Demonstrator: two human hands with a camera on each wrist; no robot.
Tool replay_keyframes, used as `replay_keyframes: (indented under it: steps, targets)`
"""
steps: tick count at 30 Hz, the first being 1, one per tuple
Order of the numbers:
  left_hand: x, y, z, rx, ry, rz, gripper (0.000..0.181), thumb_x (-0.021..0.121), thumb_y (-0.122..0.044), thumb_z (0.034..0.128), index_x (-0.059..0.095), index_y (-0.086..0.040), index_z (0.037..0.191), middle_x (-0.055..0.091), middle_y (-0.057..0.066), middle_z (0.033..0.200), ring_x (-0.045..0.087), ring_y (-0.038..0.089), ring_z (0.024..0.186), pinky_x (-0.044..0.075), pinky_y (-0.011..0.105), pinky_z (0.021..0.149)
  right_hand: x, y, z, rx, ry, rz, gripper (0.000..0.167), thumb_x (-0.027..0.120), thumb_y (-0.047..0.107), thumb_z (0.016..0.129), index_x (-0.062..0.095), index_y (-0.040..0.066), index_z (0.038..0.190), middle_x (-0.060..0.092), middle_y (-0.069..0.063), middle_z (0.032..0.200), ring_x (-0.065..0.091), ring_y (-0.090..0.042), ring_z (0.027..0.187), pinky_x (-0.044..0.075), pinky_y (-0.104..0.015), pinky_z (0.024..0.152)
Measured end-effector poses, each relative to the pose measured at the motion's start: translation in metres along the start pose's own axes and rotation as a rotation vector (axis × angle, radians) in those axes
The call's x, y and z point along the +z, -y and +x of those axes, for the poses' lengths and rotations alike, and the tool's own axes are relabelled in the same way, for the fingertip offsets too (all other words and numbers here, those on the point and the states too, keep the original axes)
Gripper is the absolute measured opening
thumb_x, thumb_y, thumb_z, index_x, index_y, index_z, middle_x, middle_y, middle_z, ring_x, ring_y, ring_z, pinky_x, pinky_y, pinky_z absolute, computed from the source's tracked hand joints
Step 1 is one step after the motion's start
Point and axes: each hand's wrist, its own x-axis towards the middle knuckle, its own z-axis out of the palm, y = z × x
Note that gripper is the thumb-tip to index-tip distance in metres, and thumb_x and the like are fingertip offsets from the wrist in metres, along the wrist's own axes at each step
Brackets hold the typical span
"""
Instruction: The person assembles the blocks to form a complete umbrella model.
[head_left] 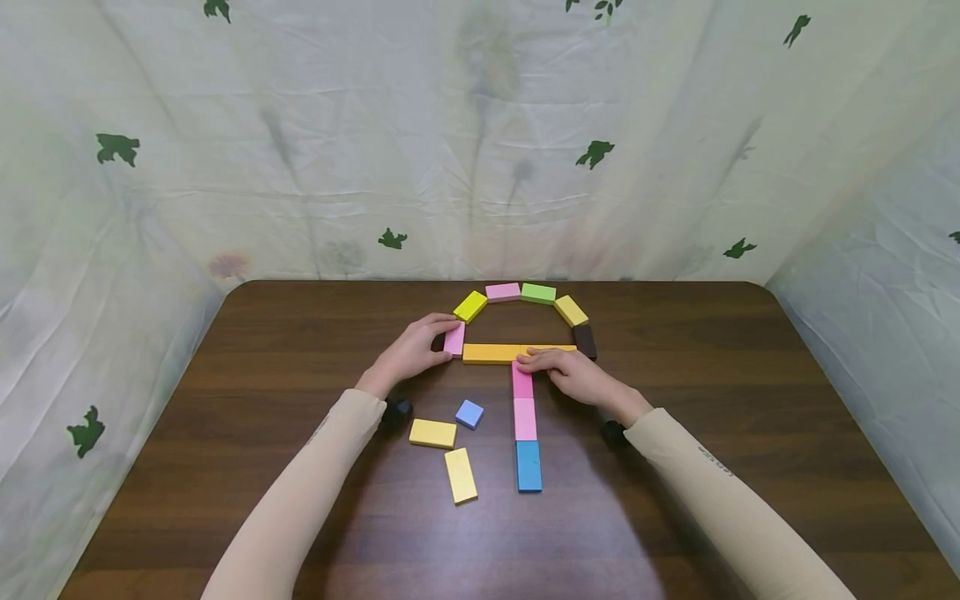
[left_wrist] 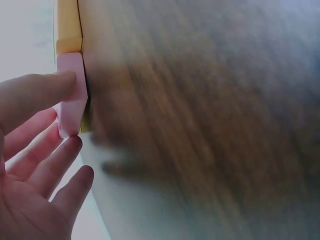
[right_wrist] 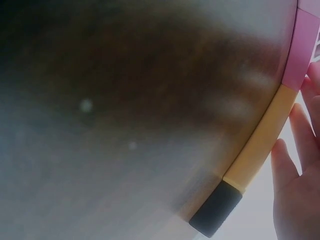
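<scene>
My left hand [head_left: 411, 350] pinches a pink block [head_left: 454, 340] between thumb and fingers; the left wrist view shows the thumb on its face. That block stands at the left end of a row of two orange blocks [head_left: 491, 354]. My right hand [head_left: 581, 377] rests its extended fingers where the right orange block [right_wrist: 262, 135] meets a pink block [head_left: 522, 385], partly covering both. Below that run another pink block [head_left: 525, 419] and a blue block [head_left: 528, 467]. An arch curves above: yellow [head_left: 470, 307], pink [head_left: 503, 292], green [head_left: 538, 293], pale yellow [head_left: 572, 311] and dark [head_left: 584, 342] blocks.
Two loose pale yellow blocks [head_left: 432, 433] and a small blue-violet block [head_left: 469, 414] lie left of the straight column. The brown wooden table [head_left: 675, 333] ends at a hanging patterned cloth [head_left: 480, 167] behind and at both sides.
</scene>
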Motion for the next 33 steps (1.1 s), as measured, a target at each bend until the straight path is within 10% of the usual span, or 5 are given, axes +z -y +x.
replay_keyframes:
  steps: [33]
  targets:
    - [0.0031, 0.0001, 0.0049, -0.036, 0.000, -0.007, 0.054, 0.068, -0.014, 0.0890, 0.050, -0.001, 0.138, 0.042, 0.018, 0.143, 0.039, 0.033, 0.131, 0.032, 0.045, 0.106, 0.0007, -0.0004, -0.0007, 0.014, 0.000, 0.017, 0.044, 0.042, -0.011, 0.091, 0.064, 0.005, 0.126, 0.058, -0.007, 0.132, 0.043, -0.024, 0.131, 0.033, -0.042, 0.106]
